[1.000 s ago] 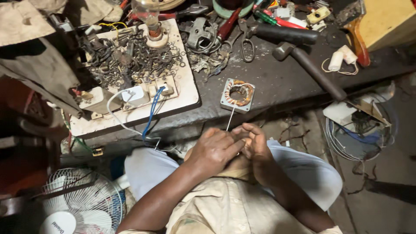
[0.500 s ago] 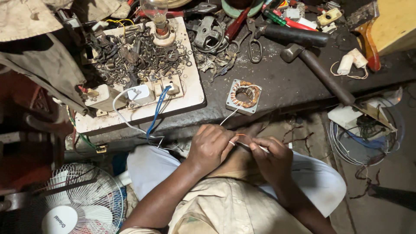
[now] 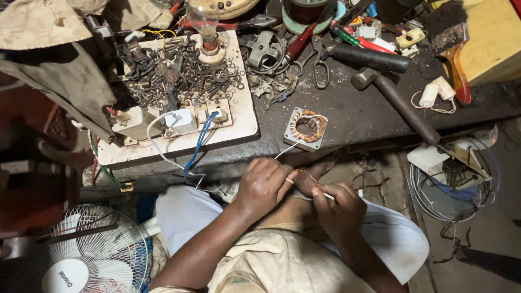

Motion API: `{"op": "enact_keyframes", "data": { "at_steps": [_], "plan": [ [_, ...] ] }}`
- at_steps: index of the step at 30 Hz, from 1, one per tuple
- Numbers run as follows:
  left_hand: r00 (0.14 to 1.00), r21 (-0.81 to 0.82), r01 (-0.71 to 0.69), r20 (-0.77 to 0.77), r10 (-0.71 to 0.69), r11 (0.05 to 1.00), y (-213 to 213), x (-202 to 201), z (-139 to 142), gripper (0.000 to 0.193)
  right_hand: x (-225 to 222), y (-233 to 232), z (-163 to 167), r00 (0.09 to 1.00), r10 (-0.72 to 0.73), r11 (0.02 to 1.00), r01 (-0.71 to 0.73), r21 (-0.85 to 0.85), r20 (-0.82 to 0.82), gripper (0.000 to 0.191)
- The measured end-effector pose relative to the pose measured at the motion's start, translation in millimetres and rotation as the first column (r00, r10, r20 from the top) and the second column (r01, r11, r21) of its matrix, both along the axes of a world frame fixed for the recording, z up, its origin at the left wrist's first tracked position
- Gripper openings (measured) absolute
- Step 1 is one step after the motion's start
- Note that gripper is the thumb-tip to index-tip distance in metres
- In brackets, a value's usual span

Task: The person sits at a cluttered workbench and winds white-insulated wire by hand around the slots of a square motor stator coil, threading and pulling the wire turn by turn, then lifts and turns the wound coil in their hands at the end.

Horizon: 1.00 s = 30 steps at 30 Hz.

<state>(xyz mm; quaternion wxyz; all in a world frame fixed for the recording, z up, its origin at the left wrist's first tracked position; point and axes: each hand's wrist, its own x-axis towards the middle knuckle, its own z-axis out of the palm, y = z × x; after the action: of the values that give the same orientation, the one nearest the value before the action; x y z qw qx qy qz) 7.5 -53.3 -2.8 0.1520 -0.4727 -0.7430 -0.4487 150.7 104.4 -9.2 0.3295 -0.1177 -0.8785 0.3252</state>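
- Fingers of the left hand (image 3: 263,186) pinch a thin white lead wire (image 3: 287,151) just below the bench edge; the wire runs up to the small square motor stator (image 3: 306,128) lying flat on the dark workbench (image 3: 358,116).
- The right hand (image 3: 339,209) is closed on a short white sleeve (image 3: 327,196), with a fine copper wire loop (image 3: 306,174) arching between the two hands.
- Compared with a second ago, the hands have drawn apart: then they were clasped together over the lap, now a clear gap shows with the loop stretched across it, which suggests the wire ends are being separated for working.
- The stator has not moved; it sits near the bench's front edge, right of the white board (image 3: 241,122) heaped with small metal parts.
- Farther out lie a hammer (image 3: 399,103), scissors (image 3: 320,68) and a bulb (image 3: 203,21); a white fan (image 3: 87,255) stands on the floor at the left.
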Motion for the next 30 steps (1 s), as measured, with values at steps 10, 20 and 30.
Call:
{"op": "enact_keyframes", "data": {
  "at_steps": [10, 20, 30],
  "plan": [
    [0.995, 0.058, -0.021, 0.102, 0.015, 0.998, 2, 6, -4, 0.013, 8, 1, -12, 0.999, -0.04, 0.993, 0.043, 0.11, -0.027, 0.013],
    [0.991, 0.004, 0.104, 0.085, -0.104, 0.995, -3, 5, -6, 0.012, 15, 14, -13, 0.999, 0.047, 0.993, -0.049, -0.104, -0.021, 0.015],
    [0.966, 0.018, 0.239, 0.102, -0.239, 0.971, -18, -45, 9, 0.013, 48, 68, -86, 0.882, 0.025, 0.97, 0.093, -0.225, 0.47, 0.024]
  ]
}}
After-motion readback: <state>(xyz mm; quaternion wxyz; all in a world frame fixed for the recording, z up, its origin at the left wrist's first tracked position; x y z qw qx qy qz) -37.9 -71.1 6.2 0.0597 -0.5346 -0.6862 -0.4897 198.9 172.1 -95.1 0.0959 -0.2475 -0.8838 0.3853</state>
